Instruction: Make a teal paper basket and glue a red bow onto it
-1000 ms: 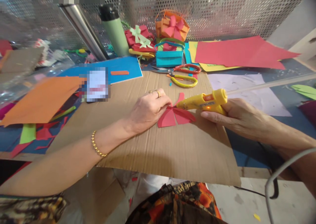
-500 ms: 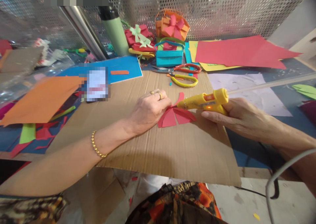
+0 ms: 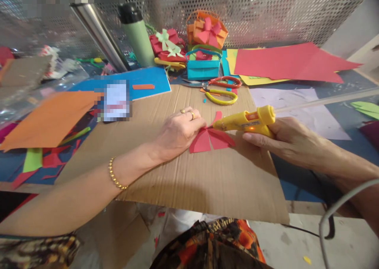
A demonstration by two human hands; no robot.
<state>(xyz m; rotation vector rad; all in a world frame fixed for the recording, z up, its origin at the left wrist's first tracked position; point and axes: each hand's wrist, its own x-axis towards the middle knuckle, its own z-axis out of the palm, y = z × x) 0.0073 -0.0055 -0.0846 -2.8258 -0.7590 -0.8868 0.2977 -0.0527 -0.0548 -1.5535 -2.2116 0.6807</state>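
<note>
A red paper bow (image 3: 219, 139) lies on the brown cardboard sheet (image 3: 177, 182), its tails spread toward me. My left hand (image 3: 182, 132), closed, pinches the bow's upper left part and hides some of it. Wrapped in my right hand (image 3: 291, 140) is a yellow glue gun (image 3: 247, 121) with a small orange light lit on its side. The gun's nozzle points left and meets the bow's centre, close to my left fingertips. A long clear glue stick (image 3: 325, 100) juts out of its back.
Scissors (image 3: 222, 97) with red and yellow handles lie past the bow. Behind stand a blue paper bag (image 3: 203, 69), an orange one (image 3: 207, 30) and a green bottle (image 3: 137, 40). Red sheets (image 3: 290, 63) are back right; an orange sheet (image 3: 53, 121) and scraps lie left. A grey cable (image 3: 328, 217) hangs right.
The glue gun and my right hand have shifted very slightly to the right. My left hand keeps its hold on the bow.
</note>
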